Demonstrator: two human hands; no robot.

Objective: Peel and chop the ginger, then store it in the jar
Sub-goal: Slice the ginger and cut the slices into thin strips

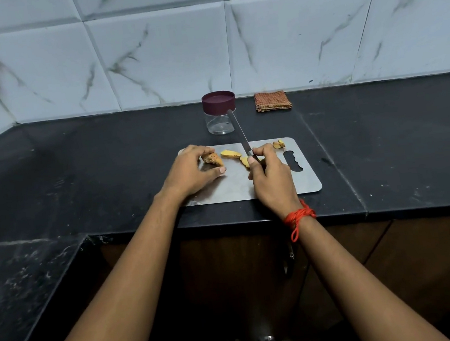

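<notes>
Right hand (269, 174) is wrapped around the handle of a knife (239, 133), thumb up on top near where the blade starts. The blade sticks up and away, tilted a bit to the left, so its tip shows in front of the jar (219, 121). It isn't touching any ginger right now.

Left hand (191, 173) has its fingers curled over a rough brown chunk of ginger (211, 159), pinning it on the far left part of the metal cutting board (301, 179), with the thumb stretched out flat along the board just below it. That chunk looks unpeeled on the side I can see.

Between the two hands there are a couple of peeled yellow pieces (230, 154) lying flat on the board, one of them partly hidden behind the right thumb. A few small scraps (279, 144) sit up by the far right corner of the board, close to the cut-out handle hole.

Jar is clear with a dark maroon lid (218, 100) on it, standing upright on the black counter (108, 167) just behind the board. Looks like nothing's in it. A folded orange checked cloth (272, 101) is beside the jar on the right, against the white marble-look tiles (165, 52). There's a red thread (299, 215) tied round the right wrist.
</notes>
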